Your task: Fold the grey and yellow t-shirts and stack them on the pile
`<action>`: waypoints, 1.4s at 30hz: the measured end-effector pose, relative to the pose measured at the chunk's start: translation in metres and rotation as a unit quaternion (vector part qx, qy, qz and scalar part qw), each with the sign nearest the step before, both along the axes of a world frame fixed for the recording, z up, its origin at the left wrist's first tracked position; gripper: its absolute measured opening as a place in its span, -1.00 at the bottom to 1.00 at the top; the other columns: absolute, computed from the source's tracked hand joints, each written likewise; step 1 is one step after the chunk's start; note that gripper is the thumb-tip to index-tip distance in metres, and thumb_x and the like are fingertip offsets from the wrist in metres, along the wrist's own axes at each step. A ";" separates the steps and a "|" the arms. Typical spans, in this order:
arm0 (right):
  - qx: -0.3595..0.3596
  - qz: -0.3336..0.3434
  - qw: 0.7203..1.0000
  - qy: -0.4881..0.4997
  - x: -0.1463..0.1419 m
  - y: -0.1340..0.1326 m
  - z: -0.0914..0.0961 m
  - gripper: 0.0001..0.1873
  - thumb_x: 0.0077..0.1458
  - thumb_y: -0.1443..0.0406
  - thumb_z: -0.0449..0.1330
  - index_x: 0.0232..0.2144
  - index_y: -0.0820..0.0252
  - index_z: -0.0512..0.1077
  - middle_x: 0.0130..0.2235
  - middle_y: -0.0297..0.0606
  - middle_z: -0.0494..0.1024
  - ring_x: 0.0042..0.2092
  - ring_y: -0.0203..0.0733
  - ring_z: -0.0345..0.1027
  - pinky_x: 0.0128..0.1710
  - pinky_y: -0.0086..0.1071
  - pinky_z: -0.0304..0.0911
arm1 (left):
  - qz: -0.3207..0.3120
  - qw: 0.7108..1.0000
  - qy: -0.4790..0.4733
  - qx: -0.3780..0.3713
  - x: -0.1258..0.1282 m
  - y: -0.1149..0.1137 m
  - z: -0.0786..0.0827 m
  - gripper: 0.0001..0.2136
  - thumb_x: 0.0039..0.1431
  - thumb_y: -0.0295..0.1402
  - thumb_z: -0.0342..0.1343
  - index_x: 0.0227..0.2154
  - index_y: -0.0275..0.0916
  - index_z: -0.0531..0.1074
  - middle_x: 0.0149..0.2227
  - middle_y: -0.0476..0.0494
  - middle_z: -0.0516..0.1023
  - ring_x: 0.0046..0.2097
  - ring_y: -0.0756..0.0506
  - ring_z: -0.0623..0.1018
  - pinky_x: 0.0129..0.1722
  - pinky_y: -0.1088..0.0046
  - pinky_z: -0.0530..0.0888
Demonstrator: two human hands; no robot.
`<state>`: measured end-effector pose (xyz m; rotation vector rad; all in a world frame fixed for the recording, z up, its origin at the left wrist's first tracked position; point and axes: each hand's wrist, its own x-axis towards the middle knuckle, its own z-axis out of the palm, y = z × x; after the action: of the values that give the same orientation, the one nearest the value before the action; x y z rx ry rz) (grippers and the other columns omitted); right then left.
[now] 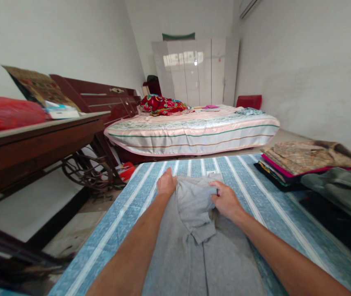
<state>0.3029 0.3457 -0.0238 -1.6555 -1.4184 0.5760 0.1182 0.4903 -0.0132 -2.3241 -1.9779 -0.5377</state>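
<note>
A grey garment (194, 230) lies spread on a blue striped cloth (249, 193) in front of me. My left hand (166, 183) rests on its upper left edge with the fingers curled down into the fabric. My right hand (225, 200) is closed, pinching the bunched top part of the garment at its right side. A folded flap of the grey fabric hangs between the two hands.
A stack of folded clothes (301, 160) sits to the right, with dark garments (338, 193) beside it. A mattress (190, 131) with bedding lies ahead. A wooden table (36, 144) with a red bag (5, 112) stands at left, white wardrobe (197, 72) at the back.
</note>
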 end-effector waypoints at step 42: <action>0.084 0.025 0.996 -0.020 0.000 -0.006 0.013 -0.58 -0.10 0.41 0.00 -0.15 0.17 0.45 -0.57 -0.41 0.34 -0.52 -0.28 0.20 -0.47 -0.45 0.07 | 0.016 0.912 -0.366 -0.185 -0.026 0.020 0.008 -0.83 0.01 -0.55 0.06 -0.29 -0.35 0.44 -0.47 -0.08 0.53 -0.43 0.04 0.52 -0.45 0.60 0.45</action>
<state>0.3027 0.3400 -0.0104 -1.5099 -1.4988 0.4391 0.0920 0.5100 -0.0048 -2.5283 -2.6099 -1.2936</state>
